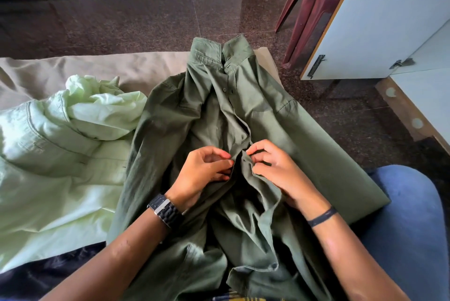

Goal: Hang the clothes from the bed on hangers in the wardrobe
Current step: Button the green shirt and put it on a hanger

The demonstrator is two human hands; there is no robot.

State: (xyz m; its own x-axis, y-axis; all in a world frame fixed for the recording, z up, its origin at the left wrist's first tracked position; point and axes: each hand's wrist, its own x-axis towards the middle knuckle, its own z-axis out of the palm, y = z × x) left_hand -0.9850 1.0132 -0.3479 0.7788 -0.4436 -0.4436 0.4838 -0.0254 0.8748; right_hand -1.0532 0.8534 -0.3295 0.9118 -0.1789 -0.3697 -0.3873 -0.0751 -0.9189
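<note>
Head view: dark green shirt (243, 115) spread on bed (97, 69), frame centre, collar toward top. Left hand (202, 174) and right hand (275, 169) fingers pinch its front placket. Pale green shirt (65, 144) crumpled at left.

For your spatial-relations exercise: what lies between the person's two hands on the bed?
In the head view, the buttoned front strip of the dark olive-green cotton shirt lies between the left hand and the right hand; both hands pinch it.
</note>
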